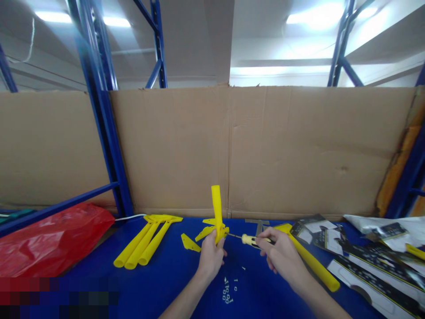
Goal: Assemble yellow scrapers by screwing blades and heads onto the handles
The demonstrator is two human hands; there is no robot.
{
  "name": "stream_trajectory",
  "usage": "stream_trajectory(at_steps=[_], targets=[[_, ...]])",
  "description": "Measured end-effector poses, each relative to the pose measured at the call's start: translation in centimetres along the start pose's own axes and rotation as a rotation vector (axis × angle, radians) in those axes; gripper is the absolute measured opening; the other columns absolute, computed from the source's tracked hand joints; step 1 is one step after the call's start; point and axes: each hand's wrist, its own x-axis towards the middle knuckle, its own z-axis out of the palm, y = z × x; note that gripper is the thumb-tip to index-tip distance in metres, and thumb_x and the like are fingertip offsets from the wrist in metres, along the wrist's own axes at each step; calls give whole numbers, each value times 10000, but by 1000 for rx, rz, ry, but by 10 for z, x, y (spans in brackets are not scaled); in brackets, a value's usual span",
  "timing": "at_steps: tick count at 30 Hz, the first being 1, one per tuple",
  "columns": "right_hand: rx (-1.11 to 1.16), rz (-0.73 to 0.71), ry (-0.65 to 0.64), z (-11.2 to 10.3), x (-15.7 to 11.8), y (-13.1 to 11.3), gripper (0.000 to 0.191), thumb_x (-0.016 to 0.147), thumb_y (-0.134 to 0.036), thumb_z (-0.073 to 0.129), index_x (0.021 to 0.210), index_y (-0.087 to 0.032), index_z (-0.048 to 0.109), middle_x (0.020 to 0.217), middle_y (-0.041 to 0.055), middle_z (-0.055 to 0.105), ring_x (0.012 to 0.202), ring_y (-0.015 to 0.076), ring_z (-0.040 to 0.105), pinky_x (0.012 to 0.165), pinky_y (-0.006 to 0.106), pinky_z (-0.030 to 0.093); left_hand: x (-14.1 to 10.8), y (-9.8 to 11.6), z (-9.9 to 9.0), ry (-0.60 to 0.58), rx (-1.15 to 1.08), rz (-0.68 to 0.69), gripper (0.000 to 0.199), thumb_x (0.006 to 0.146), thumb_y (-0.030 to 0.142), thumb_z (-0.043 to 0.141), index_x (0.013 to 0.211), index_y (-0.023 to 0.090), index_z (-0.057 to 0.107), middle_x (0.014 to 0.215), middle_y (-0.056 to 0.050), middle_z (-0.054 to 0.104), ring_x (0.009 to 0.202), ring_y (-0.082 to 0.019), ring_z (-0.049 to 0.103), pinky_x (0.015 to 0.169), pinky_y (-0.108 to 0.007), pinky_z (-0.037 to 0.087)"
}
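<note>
The left hand (211, 257) is at the centre of the frame, below the middle, and its fingers are closed around the lower part of a yellow piece (216, 206). The tube of this piece points up, away from the hand. I think it is held so in order that the lower end stays firm and its side is free for the tool.

The right hand (283, 252) is to the right of it. Its fingers are bent and clamped on the screwdriver (249, 240), with the thumb near the handle. The shaft points left, to the lower end of the yellow piece; whether the tip touches a screw there, I cannot tell. The two hands are apart, so the shaft has room between them.

Just left of the yellow piece, flat blades (190, 243) lie on the blue table (159, 292), probably to be in easy reach. Below the hands, at the bottom centre, small fasteners (227, 297) lie loose in a group, perhaps so that each one can be seen and picked.

At the lower left, three tubes (134, 243) lie side by side with their heads together, which looks like an orderly way to keep them. One more tube (315, 263) lies slanted beyond the right hand, beside the packages (375, 274). The red bag (66, 239) is at the left edge.
</note>
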Motion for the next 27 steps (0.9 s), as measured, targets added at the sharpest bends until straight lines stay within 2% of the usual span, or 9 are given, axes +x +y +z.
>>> stream_trajectory(at_steps=[3, 7, 10, 12, 16, 19, 22, 27], targets=[[182, 142, -10, -1, 2, 2, 79, 741, -259, 500, 706, -188, 498, 460, -53, 526, 290, 62, 387, 296, 170, 256, 0, -3, -1, -10, 29, 52, 154, 797, 220, 508, 904, 121, 556, 520, 55, 477, 373, -86, 483, 319, -162, 353], [393, 293, -42, -5, 2, 4, 94, 758, -220, 516, 683, -165, 517, 439, -22, 543, 319, 48, 392, 323, 143, 269, 1, -6, -3, 22, 64, 144, 141, 794, 216, 503, 873, 135, 587, 528, 38, 500, 381, -94, 476, 347, -181, 346], [466, 398, -42, -6, 4, 5, 86, 767, -217, 521, 708, -158, 539, 445, -4, 557, 330, 50, 404, 336, 138, 289, 3, -9, -6, 38, 82, 190, 114, 778, 220, 528, 830, 155, 606, 533, 28, 516, 404, -104, 480, 371, -192, 352], [482, 416, -51, -5, 6, 6, 88, 766, -226, 516, 716, -161, 547, 462, 7, 572, 334, 60, 420, 340, 148, 307, 4, -9, -8, 56, 97, 200, 105, 773, 221, 532, 813, 162, 610, 530, 23, 521, 415, -111, 482, 383, -200, 365], [478, 391, -80, -2, 9, 11, 93, 768, -250, 510, 753, -166, 548, 512, 14, 603, 334, 65, 432, 344, 160, 312, 5, -6, -9, 86, 51, 188, 117, 766, 252, 551, 818, 168, 614, 515, 30, 527, 415, -113, 493, 387, -203, 393], [465, 334, -94, -2, 11, 15, 110, 771, -275, 509, 784, -168, 533, 524, 0, 609, 324, 54, 406, 337, 155, 283, 5, 2, -7, 107, -35, 69, 165, 748, 282, 590, 841, 145, 603, 505, 44, 525, 379, -100, 494, 344, -189, 393], [379, 213, -80, -3, 13, 16, 118, 758, -295, 520, 767, -177, 518, 512, -17, 601, 322, 55, 405, 333, 158, 281, 7, 9, -7, 113, -136, 2, 199, 710, 280, 645, 830, 128, 600, 577, 28, 559, 421, -98, 549, 322, -170, 401], [217, 8, 15, -3, 17, 20, 177, 738, -362, 540, 791, -196, 507, 538, -40, 595, 339, 77, 449, 341, 182, 334, 10, 10, -15, 157, -175, 8, 246, 712, 333, 631, 828, 116, 611, 658, -9, 616, 444, -103, 577, 323, -172, 407]])
